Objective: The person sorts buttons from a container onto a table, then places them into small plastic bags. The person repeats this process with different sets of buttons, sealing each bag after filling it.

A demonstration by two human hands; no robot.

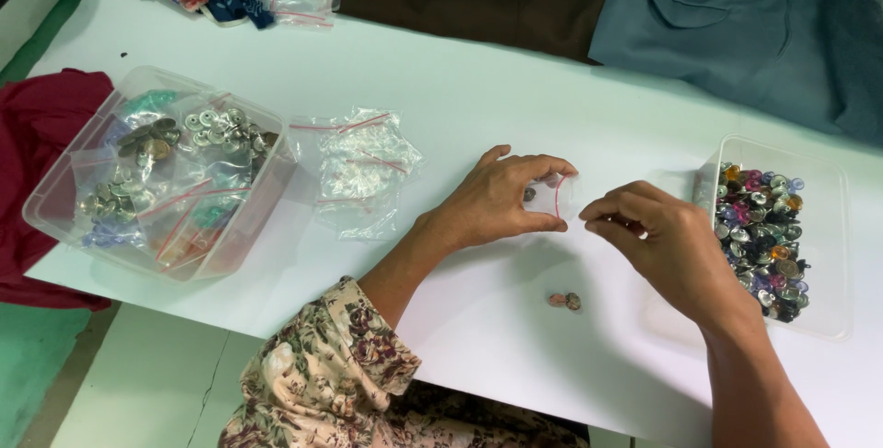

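Two hands meet at one small clear bag (559,198), which we take as our landmark. Our left hand (501,200) has its grip closed on the bag, thumb below and fingers above, keeping it upright with its mouth turned toward the right hand (664,244). That right hand sits just beside the opening, its fingertips pinched together on something too small for us to make out — likely a button, though we cannot tell.

Below the bag, two loose buttons (566,301) lie on the white surface (478,89), within easy reach of either hand. Right of the bag stands an open clear tub (823,227) heaped with mixed coloured and metal buttons, placed on the side of the hand that picks. Left of the bag lies a heap of empty clear bags with red seals (361,170), near the hand that holds. Farther left, a second clear tub (64,204) carries filled bags of metal buttons. Beyond the bag, folded brown and grey-blue garments (717,25) rest along the far edge.
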